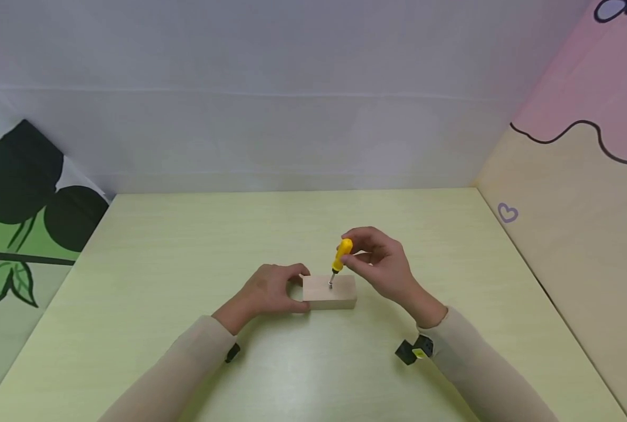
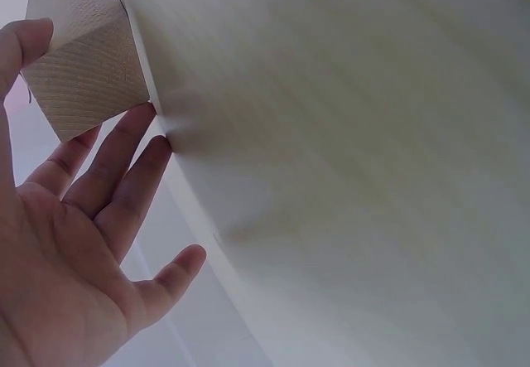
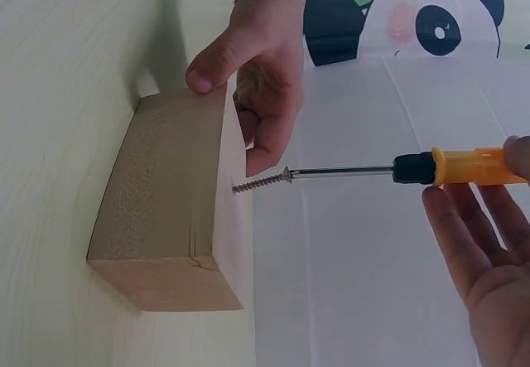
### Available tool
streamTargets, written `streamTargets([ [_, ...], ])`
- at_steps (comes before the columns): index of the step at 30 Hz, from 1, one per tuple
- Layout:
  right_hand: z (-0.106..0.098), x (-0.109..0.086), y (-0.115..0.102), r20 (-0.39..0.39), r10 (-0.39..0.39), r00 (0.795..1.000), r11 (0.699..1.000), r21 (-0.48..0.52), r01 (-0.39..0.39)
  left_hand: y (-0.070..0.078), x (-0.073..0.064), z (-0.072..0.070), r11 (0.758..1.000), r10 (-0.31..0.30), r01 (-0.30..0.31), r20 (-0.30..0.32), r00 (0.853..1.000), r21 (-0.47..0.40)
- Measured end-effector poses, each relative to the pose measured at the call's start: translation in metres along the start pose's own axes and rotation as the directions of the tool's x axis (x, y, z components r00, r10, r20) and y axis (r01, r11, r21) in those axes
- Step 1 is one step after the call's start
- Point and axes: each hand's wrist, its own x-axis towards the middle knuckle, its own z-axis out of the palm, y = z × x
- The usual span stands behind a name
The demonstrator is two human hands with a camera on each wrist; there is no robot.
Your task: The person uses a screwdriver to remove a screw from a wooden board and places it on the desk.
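A pale wooden block (image 1: 321, 304) lies flat on the table, with a screw (image 3: 263, 184) standing partly sunk in its upper face. My left hand (image 1: 277, 288) grips the block's left end, thumb on the near side and fingers on the far side; the left wrist view shows the thumb and fingertips on the wood (image 2: 87, 77). With thumb and fingers my right hand (image 1: 380, 262) holds the yellow handle of a screwdriver (image 1: 342, 253). Its metal shaft (image 3: 344, 171) points down at the block, the tip right at the screw's head, slightly out of line with the screw.
The light wood-grain table (image 1: 186, 234) spreads around the block on all sides. A white sheet (image 1: 292, 135) hangs behind its far edge. Printed panels stand at the left (image 1: 23, 187) and right (image 1: 572, 205). Small black devices sit at both wrists.
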Motion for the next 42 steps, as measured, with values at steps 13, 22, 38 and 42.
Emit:
streamTargets([
  [13, 0.009, 0.002, -0.002, 0.037, -0.111, 0.993, 0.986, -0.119, 0.115, -0.004, 0.001, 0.002, 1.000, 0.011, -0.011, -0.009, 1.000, -0.010],
  [22, 0.014, 0.003, -0.004, 0.046, -0.179, 0.983, 0.972, -0.148, 0.184, -0.005, 0.003, 0.003, 1.000, 0.019, -0.019, -0.020, 1.000, 0.001],
  [38, 0.022, 0.004, -0.009, -0.013, -0.136, 0.991, 0.971, -0.201, 0.131, -0.004, 0.003, 0.002, 1.000, 0.015, -0.015, -0.017, 1.000, 0.013],
  [42, 0.021, 0.004, -0.009, -0.008, -0.124, 0.992, 0.967, -0.226, 0.119, -0.004, 0.004, 0.002, 1.000, 0.011, -0.011, -0.012, 1.000, 0.007],
])
